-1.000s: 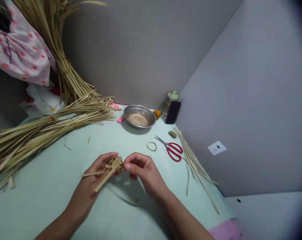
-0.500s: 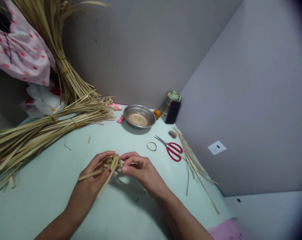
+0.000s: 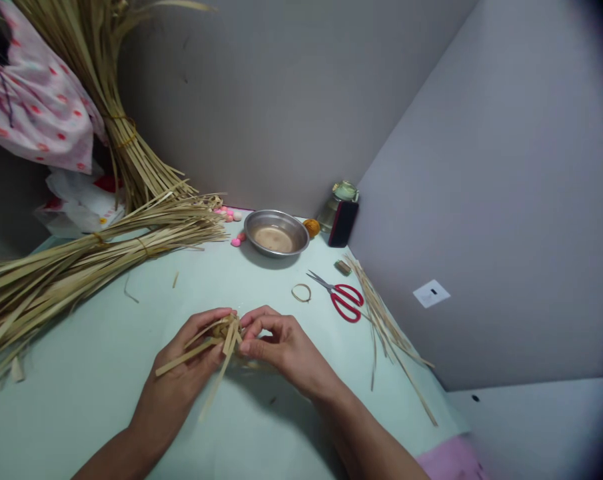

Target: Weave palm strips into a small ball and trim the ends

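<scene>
Near the front middle of the table, a small woven straw piece [image 3: 225, 328] with loose flat strips is held between both hands. My left hand [image 3: 188, 353] wraps around its left side, and strips stick out over the palm toward the lower left. At its right edge, the thumb and fingertips of my right hand [image 3: 276, 340] are pinched together on a strip end. One long strip hangs down from the piece and is blurred. The fingers partly hide the weave.
Behind the hands stands a metal bowl [image 3: 276, 233] of water. Red-handled scissors [image 3: 346, 300], a straw ring [image 3: 301, 293] and loose strips [image 3: 388, 323] lie to the right. Bundles of straw [image 3: 96, 267] fill the left. A phone [image 3: 343, 225] leans on a glass jar [image 3: 345, 191].
The woven piece has turned a little in my hands, and its long strip has swung lower. My right fingertips have shifted slightly along its edge. The whole view moved slightly.
</scene>
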Tool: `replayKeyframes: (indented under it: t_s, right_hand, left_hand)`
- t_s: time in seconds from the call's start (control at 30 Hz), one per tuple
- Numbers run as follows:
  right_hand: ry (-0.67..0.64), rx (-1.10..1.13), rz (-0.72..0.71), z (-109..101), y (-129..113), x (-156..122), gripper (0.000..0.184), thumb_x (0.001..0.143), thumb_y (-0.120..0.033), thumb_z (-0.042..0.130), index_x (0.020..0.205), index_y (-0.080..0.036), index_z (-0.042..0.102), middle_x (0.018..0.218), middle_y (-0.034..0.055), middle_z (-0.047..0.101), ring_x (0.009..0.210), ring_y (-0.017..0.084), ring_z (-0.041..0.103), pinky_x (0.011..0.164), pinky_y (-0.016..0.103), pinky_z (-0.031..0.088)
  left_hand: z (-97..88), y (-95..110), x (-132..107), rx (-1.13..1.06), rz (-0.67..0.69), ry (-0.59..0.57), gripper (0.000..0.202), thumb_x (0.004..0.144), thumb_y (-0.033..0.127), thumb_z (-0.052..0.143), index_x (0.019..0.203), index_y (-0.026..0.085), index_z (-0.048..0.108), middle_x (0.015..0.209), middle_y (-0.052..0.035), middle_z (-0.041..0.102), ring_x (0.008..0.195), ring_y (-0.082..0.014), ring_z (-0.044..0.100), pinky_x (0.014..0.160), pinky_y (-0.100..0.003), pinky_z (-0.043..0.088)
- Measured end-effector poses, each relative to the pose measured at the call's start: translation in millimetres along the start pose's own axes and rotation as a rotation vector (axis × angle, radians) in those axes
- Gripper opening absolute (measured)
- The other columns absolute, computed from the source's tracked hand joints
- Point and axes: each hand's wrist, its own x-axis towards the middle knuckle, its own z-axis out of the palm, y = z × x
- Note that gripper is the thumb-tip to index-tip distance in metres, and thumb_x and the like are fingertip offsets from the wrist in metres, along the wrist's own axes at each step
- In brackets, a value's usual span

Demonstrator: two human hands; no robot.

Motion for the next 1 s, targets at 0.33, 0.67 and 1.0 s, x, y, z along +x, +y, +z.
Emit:
replayKeyframes:
  t_s: [0.33, 0.67, 1.0]
  right_hand:
    - [0.067, 0.046, -0.048, 3.9, 4.8, 0.4, 0.026, 0.071, -0.039, 0.087, 0.069, -0.018, 0.07, 0.096, 0.0032, 0.061, 0.088, 0.018, 0.059, 0.077, 0.03, 0.047]
    - [0.049, 0.018, -0.088, 9.7, 1.3, 0.4, 0.021, 0.073, -0.036, 0.086, 0.072, -0.019, 0.074, 0.104, 0.0041, 0.061, 0.097, 0.019, 0.061, 0.08, 0.029, 0.049]
    - [0.183, 0.022, -0.145, 20.4, 16.3, 2.1, 0.009, 0.076, -0.025, 0.078, 0.072, -0.019, 0.073, 0.1, 0.0033, 0.061, 0.088, 0.017, 0.059, 0.072, 0.029, 0.044]
  left_hand:
    - [-0.7, -4.0, 0.2, -0.012, -0.038, -0.021, 0.041, 0.082, 0.053, 0.073, 0.115, 0.03, 0.068, 0.123, -0.0063, 0.074, 0.111, -0.0276, 0.07, 0.094, -0.033, 0.056]
    - [-2.4, -4.8, 1.3, -0.117, -0.034, 0.007, 0.041, 0.082, 0.047, 0.074, 0.118, 0.029, 0.066, 0.13, -0.0075, 0.071, 0.116, -0.028, 0.068, 0.095, -0.032, 0.055]
    - [2.8, -3.6, -1.8, -0.137, -0.058, 0.015, 0.04, 0.084, 0.048, 0.074, 0.118, 0.028, 0.065, 0.125, -0.0065, 0.073, 0.109, -0.025, 0.069, 0.091, -0.03, 0.054]
